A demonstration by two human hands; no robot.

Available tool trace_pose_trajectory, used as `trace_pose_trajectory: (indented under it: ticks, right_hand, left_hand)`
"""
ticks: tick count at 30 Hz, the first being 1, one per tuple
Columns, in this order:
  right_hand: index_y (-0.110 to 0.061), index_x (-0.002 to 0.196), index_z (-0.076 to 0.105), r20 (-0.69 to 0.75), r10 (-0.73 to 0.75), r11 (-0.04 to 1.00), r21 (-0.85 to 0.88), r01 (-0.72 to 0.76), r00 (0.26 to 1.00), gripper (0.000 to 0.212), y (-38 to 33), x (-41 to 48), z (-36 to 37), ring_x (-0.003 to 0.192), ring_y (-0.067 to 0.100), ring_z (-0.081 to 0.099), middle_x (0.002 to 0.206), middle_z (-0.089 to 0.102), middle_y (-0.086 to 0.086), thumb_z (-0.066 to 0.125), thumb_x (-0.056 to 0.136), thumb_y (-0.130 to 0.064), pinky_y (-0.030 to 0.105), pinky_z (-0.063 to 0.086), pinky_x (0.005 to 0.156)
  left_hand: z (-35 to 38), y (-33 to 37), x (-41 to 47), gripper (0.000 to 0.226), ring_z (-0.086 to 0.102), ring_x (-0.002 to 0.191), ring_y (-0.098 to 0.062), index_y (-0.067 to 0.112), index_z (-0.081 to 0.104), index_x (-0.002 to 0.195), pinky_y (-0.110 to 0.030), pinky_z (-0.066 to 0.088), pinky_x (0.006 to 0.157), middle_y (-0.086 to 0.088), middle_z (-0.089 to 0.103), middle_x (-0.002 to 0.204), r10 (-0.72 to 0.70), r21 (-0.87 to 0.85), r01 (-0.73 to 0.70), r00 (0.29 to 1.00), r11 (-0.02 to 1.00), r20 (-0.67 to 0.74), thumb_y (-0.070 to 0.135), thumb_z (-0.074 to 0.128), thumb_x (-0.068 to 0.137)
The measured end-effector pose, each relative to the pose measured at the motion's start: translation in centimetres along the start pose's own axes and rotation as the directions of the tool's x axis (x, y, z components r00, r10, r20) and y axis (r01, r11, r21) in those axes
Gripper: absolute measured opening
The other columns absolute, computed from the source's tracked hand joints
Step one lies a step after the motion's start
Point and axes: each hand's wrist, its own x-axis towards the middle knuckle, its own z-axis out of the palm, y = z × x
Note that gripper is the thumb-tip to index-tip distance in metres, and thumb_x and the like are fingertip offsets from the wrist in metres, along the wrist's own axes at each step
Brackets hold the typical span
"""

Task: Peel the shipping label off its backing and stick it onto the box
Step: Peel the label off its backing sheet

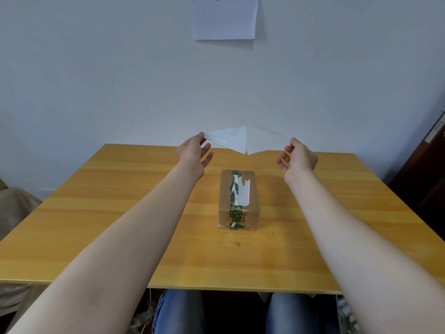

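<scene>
A small cardboard box (238, 200) with green printed tape and white label remnants on its top stands in the middle of the wooden table (120, 213). Above and behind it, both hands hold white sheets in the air. My left hand (193, 151) pinches the left corner of a glossy sheet (227, 139). My right hand (298, 157) pinches the right corner of a matte white sheet (262, 141). The two sheets still meet along a line near the middle, spread apart like a V. Which one is the label and which the backing I cannot tell.
A white paper sheet (225, 18) hangs on the wall behind the table. A dark cabinet (423, 169) stands at the right edge. My knees in jeans (180, 312) sit under the table's near edge.
</scene>
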Motion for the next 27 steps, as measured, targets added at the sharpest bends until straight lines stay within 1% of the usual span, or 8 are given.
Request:
trace_pose_trajectory:
  ticks: [3,9,14,22,27]
  right_hand:
    - [-0.012,0.087,0.066,0.0,-0.003,1.0,-0.003,0.003,1.0,0.01,-0.09,0.05,-0.02,0.064,0.019,0.058,0.079,0.064,0.003,0.067,0.097,-0.016,0.032,0.058,0.062]
    - [-0.012,0.087,0.066,-0.001,0.001,1.0,-0.001,-0.001,1.0,0.01,-0.12,0.14,-0.16,0.064,0.019,0.058,0.078,0.064,0.003,0.067,0.096,-0.016,0.032,0.056,0.061]
    - [-0.012,0.086,0.065,-0.006,0.007,1.0,0.005,-0.007,1.0,0.011,-0.23,0.14,-0.29,0.063,0.018,0.057,0.078,0.064,0.002,0.067,0.096,-0.016,0.03,0.051,0.058]
    - [-0.011,0.085,0.066,-0.028,-0.004,1.0,0.023,0.004,1.0,0.011,-0.25,0.13,-0.37,0.062,0.019,0.055,0.077,0.063,0.003,0.068,0.095,-0.016,0.03,0.051,0.056]
    - [-0.011,0.084,0.064,-0.052,0.005,0.998,0.057,-0.002,0.999,0.012,-0.31,0.26,-0.55,0.059,0.018,0.053,0.076,0.061,0.003,0.066,0.095,-0.014,0.027,0.047,0.052]
  left_hand:
    - [-0.11,0.02,0.05,0.014,0.075,0.098,-0.015,0.018,0.072,0.112,-0.038,0.066,0.085,0.003,0.078,0.112,-0.005,0.007,0.005,1.0,1.0,-0.003,0.024,0.072,0.1]
    - [-0.31,-0.04,0.11,0.012,0.073,0.088,-0.013,0.019,0.073,0.109,-0.033,0.064,0.076,0.004,0.079,0.112,-0.028,0.024,0.028,1.0,0.999,0.006,0.025,0.073,0.099]
    - [-0.5,-0.13,0.2,0.01,0.072,0.086,-0.013,0.018,0.073,0.106,-0.033,0.064,0.078,0.004,0.079,0.11,-0.028,0.038,0.029,1.0,0.999,-0.011,0.025,0.073,0.099]
    - [-0.49,-0.07,0.22,0.017,0.071,0.083,-0.013,0.015,0.073,0.113,-0.034,0.064,0.079,0.004,0.079,0.107,-0.043,0.042,0.044,0.999,0.998,-0.029,0.024,0.073,0.099]
    - [-0.4,-0.12,0.11,0.02,0.071,0.082,-0.013,0.014,0.072,0.116,-0.032,0.062,0.072,0.005,0.079,0.104,-0.062,0.027,0.063,0.997,0.998,-0.04,0.023,0.071,0.098]
